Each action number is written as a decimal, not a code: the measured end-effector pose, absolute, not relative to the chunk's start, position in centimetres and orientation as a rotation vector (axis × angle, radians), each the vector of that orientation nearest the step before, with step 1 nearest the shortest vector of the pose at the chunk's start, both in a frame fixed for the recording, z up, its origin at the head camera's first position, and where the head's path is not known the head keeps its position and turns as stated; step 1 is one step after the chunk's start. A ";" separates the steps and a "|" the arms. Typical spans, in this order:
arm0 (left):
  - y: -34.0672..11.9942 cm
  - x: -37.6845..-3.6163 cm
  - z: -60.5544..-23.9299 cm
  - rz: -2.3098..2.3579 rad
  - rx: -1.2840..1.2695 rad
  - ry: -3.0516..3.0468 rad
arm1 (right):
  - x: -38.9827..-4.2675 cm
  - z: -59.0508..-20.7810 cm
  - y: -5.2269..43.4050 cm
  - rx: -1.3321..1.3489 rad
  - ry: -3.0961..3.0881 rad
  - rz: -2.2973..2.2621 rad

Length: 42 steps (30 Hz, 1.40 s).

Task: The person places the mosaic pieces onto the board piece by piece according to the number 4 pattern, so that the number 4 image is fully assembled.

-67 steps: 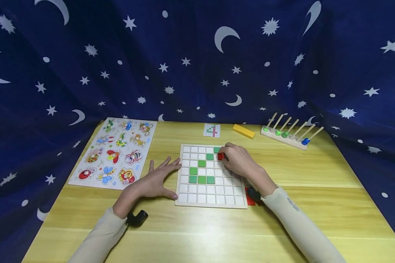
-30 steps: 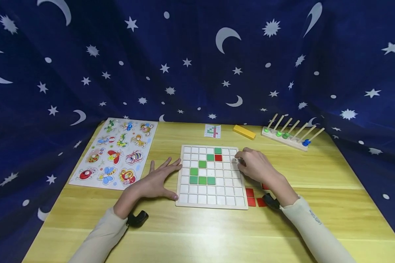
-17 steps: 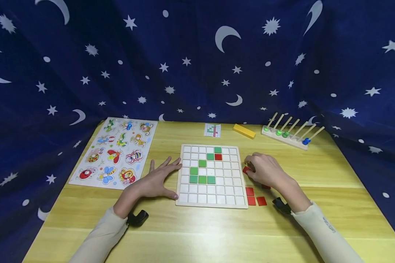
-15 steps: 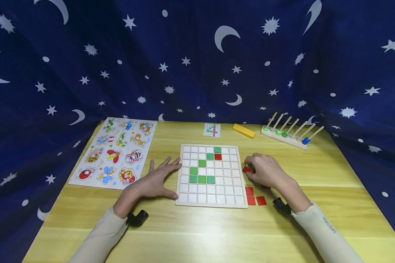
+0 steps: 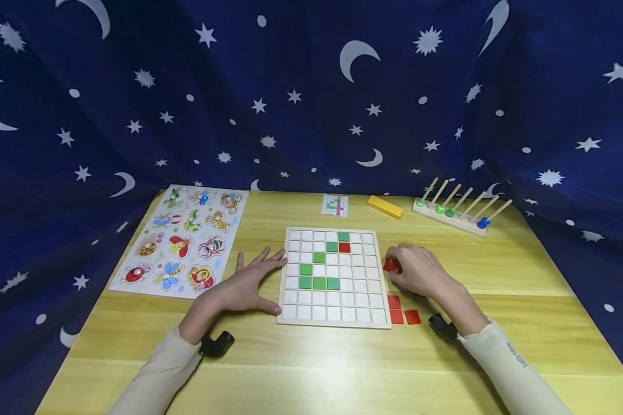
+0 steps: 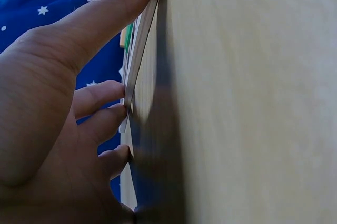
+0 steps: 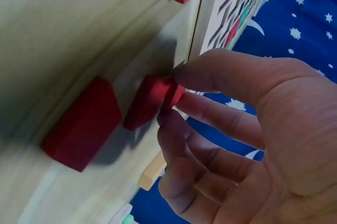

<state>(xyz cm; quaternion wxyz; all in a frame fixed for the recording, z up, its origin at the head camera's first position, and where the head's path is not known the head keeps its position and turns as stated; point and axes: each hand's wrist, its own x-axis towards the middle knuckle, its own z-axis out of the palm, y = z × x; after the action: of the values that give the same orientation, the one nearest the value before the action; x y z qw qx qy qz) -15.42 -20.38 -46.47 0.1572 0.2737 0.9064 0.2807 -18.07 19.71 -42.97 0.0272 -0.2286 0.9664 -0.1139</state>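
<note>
Red tile [image 7: 152, 100] sits pinched between the thumb and fingers [image 7: 210, 108] of the right hand [image 5: 420, 271], tilted up off the counter [image 5: 498, 271] just beside the right edge of the grid board [image 5: 333, 278]. In the right wrist view a second red tile [image 7: 81, 124] lies flat on the wood close to the pinched one, apart from it. Three more red tiles [image 5: 402, 310] lie in a small cluster on the counter by the board's near right corner, just in front of the right hand. The left hand [image 5: 246, 282] rests flat on the counter at the board's left edge, fingers straight and spread, holding nothing; its thumb and fingertips [image 6: 113, 111] touch the board's rim in the left wrist view. On the board, six green tiles [image 5: 319, 283] run in a stepped line from the middle toward the far edge, and one red tile [image 5: 344, 248] sits beside them in the second row from the far edge. The remaining cells show white. An animal puzzle [image 5: 184, 239] lies along the counter's left edge. Near the far edge are a small pattern card [image 5: 334, 206], a yellow block [image 5: 385, 207] and, toward the far right corner, a peg rack [image 5: 459, 210] carrying green and blue beads. A star-and-moon cloth [image 5: 291, 86] hangs behind the counter.
</note>
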 end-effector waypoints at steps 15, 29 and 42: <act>-20.3 -15.4 -46.5 0.805 0.788 2.593 | -18.4 -42.3 17.3 -0.748 3.013 -0.357; -20.3 -15.4 -46.4 0.807 0.787 2.595 | -18.8 -42.7 15.3 -0.839 3.001 -0.382; -20.3 -15.4 -46.4 0.816 0.794 2.595 | -19.2 -42.8 13.2 -0.904 2.959 -0.404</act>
<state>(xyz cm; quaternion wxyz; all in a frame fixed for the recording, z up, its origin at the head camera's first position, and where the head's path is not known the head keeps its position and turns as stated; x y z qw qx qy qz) -15.40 -20.31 -46.43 0.1531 0.2770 0.9049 0.2845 -19.22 13.15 -42.85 0.0108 -0.2896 0.9483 -0.1295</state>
